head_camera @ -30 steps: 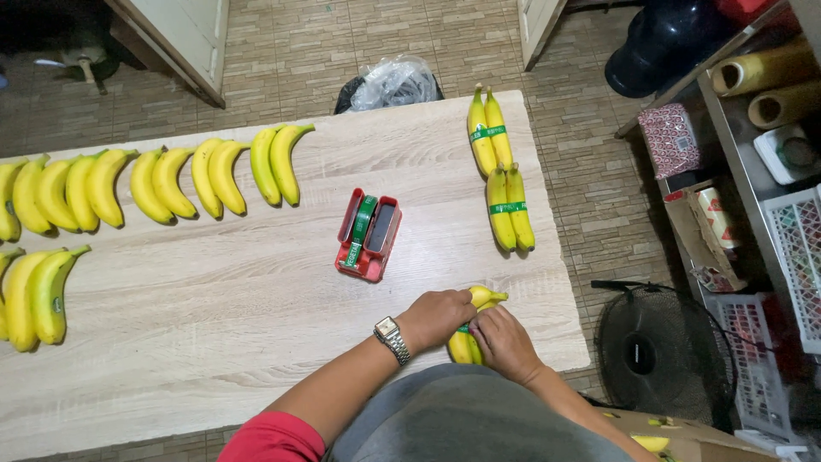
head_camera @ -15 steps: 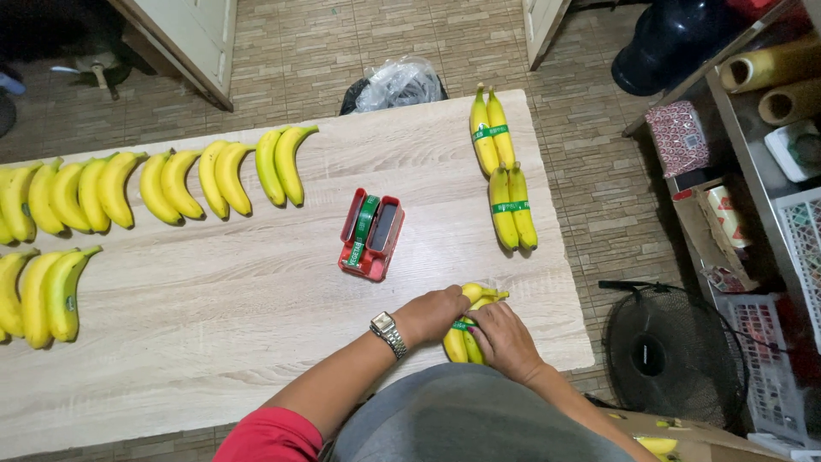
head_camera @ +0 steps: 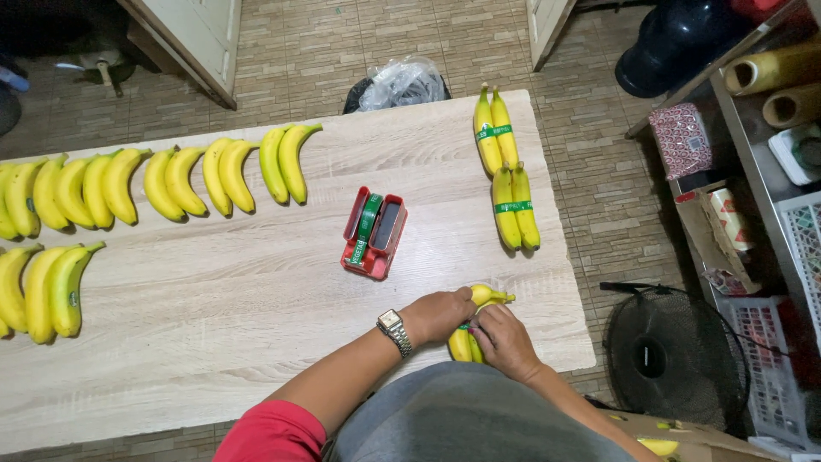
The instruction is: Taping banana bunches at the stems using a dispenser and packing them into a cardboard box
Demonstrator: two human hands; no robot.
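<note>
A pair of yellow bananas (head_camera: 475,318) lies at the near right edge of the wooden table (head_camera: 239,291), with a strip of green tape around its middle. My left hand (head_camera: 438,315) grips the pair from the left; a wristwatch sits on that wrist. My right hand (head_camera: 505,342) presses on the pair from the right, fingers on the tape. A red tape dispenser (head_camera: 375,233) with a green tape roll stands just beyond my hands.
Two taped banana pairs (head_camera: 494,130) (head_camera: 514,208) lie at the far right of the table. Several loose banana pairs (head_camera: 180,178) line the back and left. A black floor fan (head_camera: 676,358), shelves and white baskets (head_camera: 774,368) stand to the right.
My hands have stayed on the banana pair and shifted slightly around it; the green tape now shows between my fingers. The other bananas and the dispenser have not moved.
</note>
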